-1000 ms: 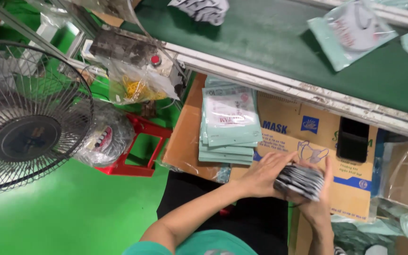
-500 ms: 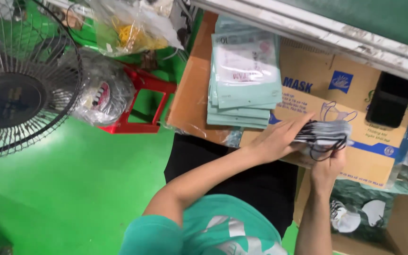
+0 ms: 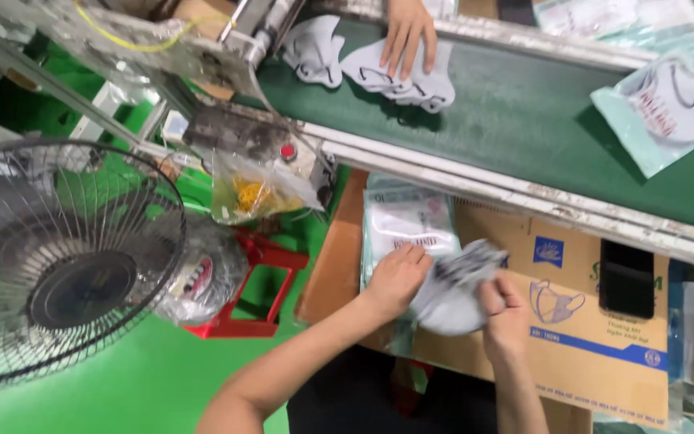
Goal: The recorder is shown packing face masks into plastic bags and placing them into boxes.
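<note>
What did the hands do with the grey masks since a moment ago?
The left hand and right hand kept hold of the bundle of grey face masks, which now looks spread out and blurred instead of a tight stack. The view tipped up, so another person's hand on the green conveyor belt shows. The stack of pale green mask packets and brown cardboard box stayed put.

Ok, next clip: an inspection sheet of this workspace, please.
Surface: flattened carton under the hands; green conveyor belt above it.
Job's things: grey masks held in both hands; stack of bagged masks beside them.
Clutter: black phone on the carton; bagged mask on the belt.
Grippers: left hand and right hand grip the masks.
Cables: yellow wire by the belt frame.
Surroundings: fan, red stool, another person's hand on loose masks.
</note>
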